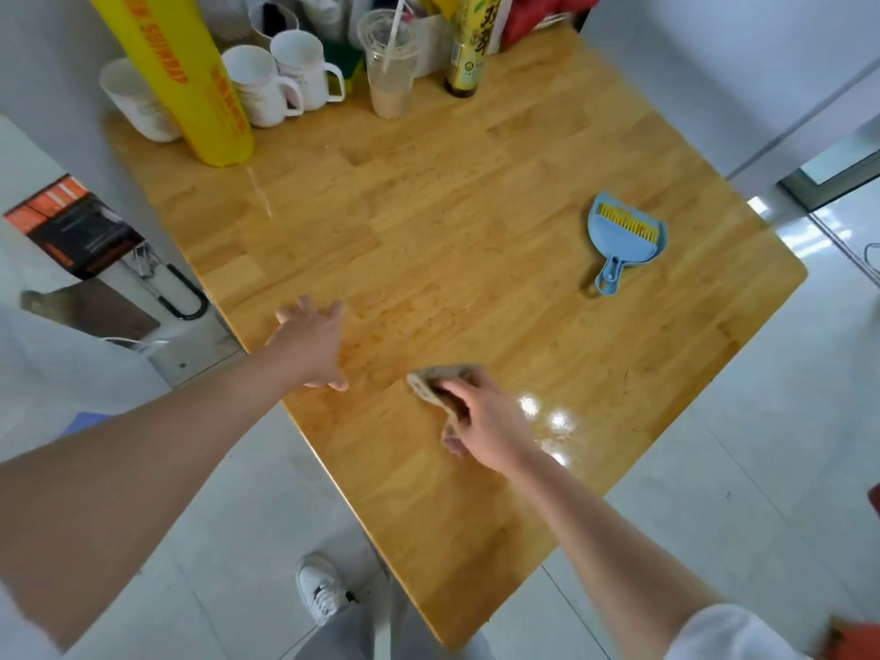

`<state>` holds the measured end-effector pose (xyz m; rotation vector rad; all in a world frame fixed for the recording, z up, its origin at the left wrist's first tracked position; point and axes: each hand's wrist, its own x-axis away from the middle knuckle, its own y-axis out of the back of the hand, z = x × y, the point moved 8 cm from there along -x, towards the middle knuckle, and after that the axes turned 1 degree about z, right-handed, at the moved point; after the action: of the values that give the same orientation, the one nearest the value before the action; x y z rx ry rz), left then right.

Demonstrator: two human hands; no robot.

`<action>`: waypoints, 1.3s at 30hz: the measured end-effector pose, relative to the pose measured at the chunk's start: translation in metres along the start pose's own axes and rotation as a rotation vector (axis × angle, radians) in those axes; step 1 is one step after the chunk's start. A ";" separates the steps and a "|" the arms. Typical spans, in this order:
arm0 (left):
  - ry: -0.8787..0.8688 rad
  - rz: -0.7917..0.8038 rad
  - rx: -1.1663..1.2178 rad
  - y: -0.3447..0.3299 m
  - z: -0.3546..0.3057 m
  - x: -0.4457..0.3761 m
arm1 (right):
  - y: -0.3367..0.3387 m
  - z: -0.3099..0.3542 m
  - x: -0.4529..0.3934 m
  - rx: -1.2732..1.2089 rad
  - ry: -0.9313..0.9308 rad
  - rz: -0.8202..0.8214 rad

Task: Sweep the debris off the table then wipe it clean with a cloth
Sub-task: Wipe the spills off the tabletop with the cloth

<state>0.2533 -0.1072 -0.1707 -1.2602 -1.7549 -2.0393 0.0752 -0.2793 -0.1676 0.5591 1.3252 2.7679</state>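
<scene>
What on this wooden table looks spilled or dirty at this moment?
A thin wet streak runs out from the tall yellow roll. An orange-brown smear with dark specks lies on the wooden table, ahead of the grey cloth.

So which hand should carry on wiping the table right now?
Right. The right hand already holds the cloth against the table; the left hand rests open near the edge, holding nothing.
</scene>
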 end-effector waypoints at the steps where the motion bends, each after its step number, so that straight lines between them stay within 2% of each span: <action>1: -0.007 -0.003 0.003 -0.001 0.000 0.000 | 0.024 -0.044 0.006 -0.031 -0.151 -0.087; 4: -0.014 -0.016 -0.003 -0.003 0.002 0.000 | 0.104 -0.161 0.033 -0.288 -0.733 -0.513; 5: -0.009 -0.017 -0.010 -0.002 0.002 -0.001 | 0.111 -0.173 0.036 -0.376 -0.875 -0.618; 6: -0.005 -0.009 -0.020 -0.002 0.001 -0.002 | 0.107 -0.167 0.028 -0.373 -0.924 -0.653; 7: 0.000 0.002 -0.027 -0.001 -0.001 -0.001 | 0.099 -0.144 0.008 -0.283 -0.838 -0.619; 8: -0.001 0.007 -0.034 0.001 -0.002 0.000 | 0.081 -0.108 -0.017 -0.178 -0.666 -0.520; 11: 0.016 0.024 -0.043 0.003 -0.004 0.003 | 0.005 -0.006 -0.049 -0.027 -0.128 -0.093; 13: 0.014 0.025 -0.031 0.004 -0.002 0.003 | -0.005 -0.001 -0.034 -0.028 -0.002 0.036; 15: 0.007 0.027 -0.012 0.003 0.001 0.005 | 0.032 -0.049 -0.014 -0.035 -0.107 -0.038; 18: 0.010 0.028 -0.016 0.001 0.003 0.005 | 0.112 -0.158 0.031 -0.140 -0.536 -0.336; 20: 0.010 0.028 -0.030 -0.002 0.002 0.002 | 0.129 -0.192 0.057 -0.144 -0.760 -0.485; 22: 0.005 0.030 -0.040 -0.004 0.002 -0.002 | 0.102 -0.159 0.049 -0.069 -0.687 -0.446; 24: 0.004 0.029 -0.049 -0.004 0.003 -0.002 | 0.044 -0.082 0.031 -0.025 -0.409 -0.301; 26: 0.004 0.039 -0.047 -0.004 0.003 -0.002 | -0.020 0.001 0.019 0.073 -0.096 -0.060; 27: -0.002 0.037 -0.043 -0.003 0.001 -0.002 | -0.037 0.032 0.016 0.108 0.036 0.009; 29: -0.014 0.030 -0.043 -0.002 -0.003 0.001 | -0.036 0.046 0.006 0.093 0.125 0.047; 31: -0.016 0.032 -0.040 -0.003 0.001 0.002 | -0.009 0.008 -0.009 0.094 0.005 -0.030; 35: -0.030 0.061 -0.002 0.010 0.010 -0.006 | 0.062 -0.102 0.011 -0.261 -0.631 -0.457; 36: -0.033 0.077 0.008 0.013 0.012 -0.008 | 0.061 -0.099 0.020 -0.203 -0.702 -0.520; 37: -0.040 0.093 0.008 0.014 0.014 -0.011 | 0.050 -0.079 0.021 -0.106 -0.709 -0.519; 39: -0.071 0.116 -0.020 0.016 0.016 -0.014 | 0.002 -0.006 0.006 -0.072 -0.525 -0.443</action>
<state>0.2798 -0.1029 -0.1697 -1.4208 -1.6531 -1.9760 0.0681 -0.2843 -0.1675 0.8001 1.0640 2.1070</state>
